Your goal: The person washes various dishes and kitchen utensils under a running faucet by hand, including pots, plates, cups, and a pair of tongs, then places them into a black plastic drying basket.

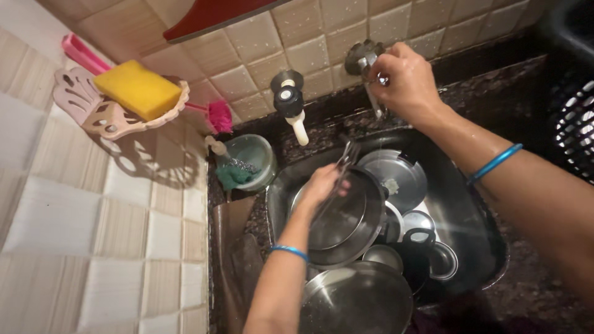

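Observation:
My right hand [402, 77] grips the handle of a metal tap [365, 62] on the tiled wall above the sink. My left hand [322, 185] reaches down into the steel sink [470, 216] and holds metal tongs [345, 162] against the rim of a round steel pan [346, 216]. Both wrists wear blue bangles. The sink is full of steel dishes: a plate [396, 176], a large bowl [359, 300], small cups [417, 222] and a black-handled mug [427, 247].
A second tap [291, 105] with a black knob juts from the wall. A green bowl [253, 161] with a scrubber stands left of the sink. A pink rack [93, 105] holds a yellow sponge [137, 88]. A black basket [572, 124] is at right.

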